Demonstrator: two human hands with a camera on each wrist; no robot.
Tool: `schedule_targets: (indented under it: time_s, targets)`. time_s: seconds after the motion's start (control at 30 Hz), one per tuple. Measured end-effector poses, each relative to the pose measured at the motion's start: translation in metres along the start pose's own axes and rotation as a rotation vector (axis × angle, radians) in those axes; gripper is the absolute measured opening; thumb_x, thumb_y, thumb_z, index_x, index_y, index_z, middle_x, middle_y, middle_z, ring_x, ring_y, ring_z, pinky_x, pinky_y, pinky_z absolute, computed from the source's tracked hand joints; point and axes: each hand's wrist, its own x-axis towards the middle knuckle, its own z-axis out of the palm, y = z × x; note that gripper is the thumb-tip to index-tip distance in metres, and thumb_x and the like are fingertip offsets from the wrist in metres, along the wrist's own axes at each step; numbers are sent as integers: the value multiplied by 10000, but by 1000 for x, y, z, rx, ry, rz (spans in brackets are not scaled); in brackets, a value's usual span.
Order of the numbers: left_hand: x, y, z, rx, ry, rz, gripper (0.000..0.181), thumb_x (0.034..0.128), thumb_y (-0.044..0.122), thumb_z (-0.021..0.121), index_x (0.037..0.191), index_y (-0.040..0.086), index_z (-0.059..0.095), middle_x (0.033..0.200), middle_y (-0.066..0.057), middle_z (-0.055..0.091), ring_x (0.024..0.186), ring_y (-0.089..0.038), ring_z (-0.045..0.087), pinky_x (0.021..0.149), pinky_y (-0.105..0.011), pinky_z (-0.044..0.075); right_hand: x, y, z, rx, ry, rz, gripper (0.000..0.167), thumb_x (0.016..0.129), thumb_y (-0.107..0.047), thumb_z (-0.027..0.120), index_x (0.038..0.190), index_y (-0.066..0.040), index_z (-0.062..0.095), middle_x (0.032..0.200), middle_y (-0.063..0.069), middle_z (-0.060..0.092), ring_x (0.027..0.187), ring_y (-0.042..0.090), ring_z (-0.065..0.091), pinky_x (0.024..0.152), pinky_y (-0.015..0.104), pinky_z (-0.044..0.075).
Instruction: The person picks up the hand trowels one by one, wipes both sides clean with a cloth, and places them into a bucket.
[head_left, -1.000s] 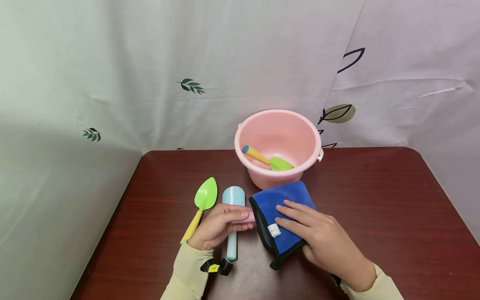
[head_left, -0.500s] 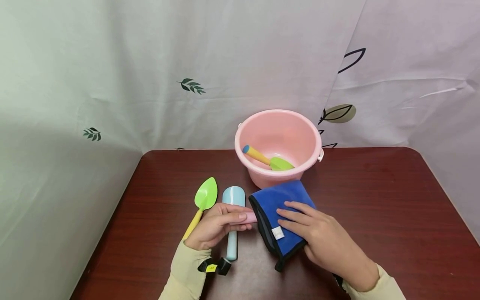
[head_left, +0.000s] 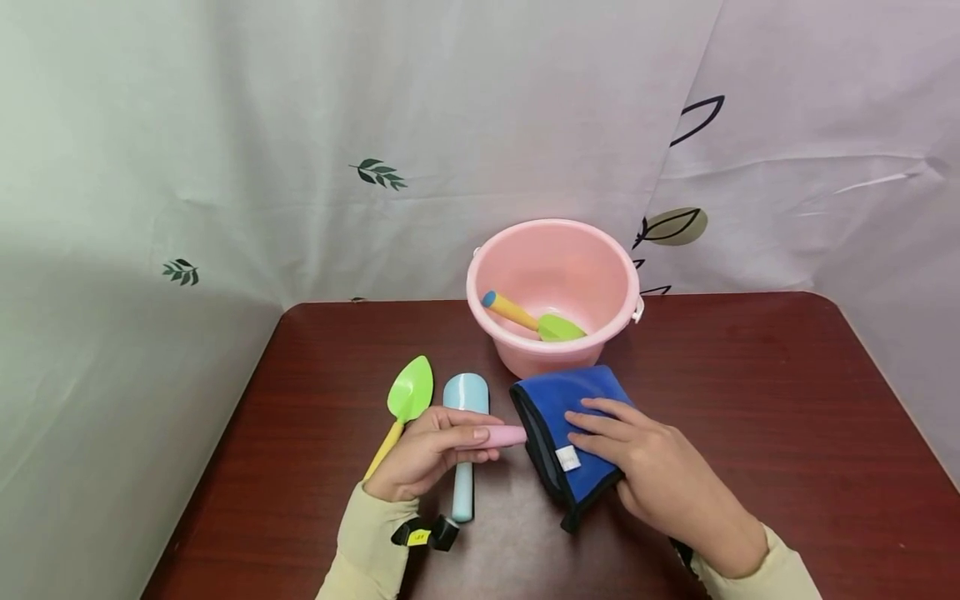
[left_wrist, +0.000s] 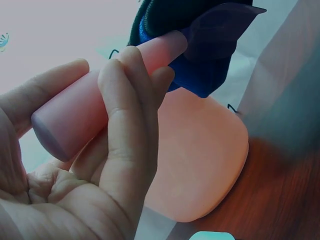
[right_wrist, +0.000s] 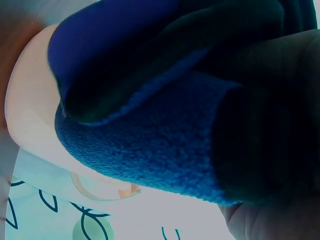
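Note:
My left hand [head_left: 427,450] grips the pink handle [head_left: 506,436] of a small shovel, its thumb along the top. In the left wrist view a dark purple blade [left_wrist: 217,31] sticks out from that handle. A folded blue cloth [head_left: 581,387] with black edging and a white tag covers the blade in the head view. My right hand [head_left: 663,467] holds the cloth about the blade, fingers spread over its top; the thumb is mostly hidden. The right wrist view shows the cloth's fuzzy blue side [right_wrist: 150,135] below the purple blade [right_wrist: 110,45].
Behind the cloth stands a pink bucket [head_left: 555,348] with a green trowel [head_left: 558,327] lying inside. A light blue scoop [head_left: 466,392] lies beneath my left hand, partly covered. Left of it is another green trowel [head_left: 410,390] with a yellow handle. A curtain [head_left: 420,125] hangs behind the table [head_left: 750,375].
My right hand and the cloth have shifted slightly right, away from my left hand. More of the pink handle now shows between them. The left hand stays nearly in place.

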Motion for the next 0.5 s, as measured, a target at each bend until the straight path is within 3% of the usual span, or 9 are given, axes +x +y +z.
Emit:
schedule_targets:
  time_s: [0.27,0.5]
  targets:
    - [-3,1,-1,-8,15,5,321,933,29,668,1213,-128,658,1089,-147,737,871,-204,741,861,-361,573,0,2,-3,-7,-21,24,605,629,169,550,1122,-99,775,1295,7,670,1259,255,578,745,386,598]
    - [-4,2,-4,-9,-9,43,304,947,5,616,1216,-133,652,1066,-141,726,842,-184,736,817,-292,578,-2,5,-7,-40,-11,36,587,621,163,548,1103,-80,779,1275,23,681,1239,282,591,736,390,596]
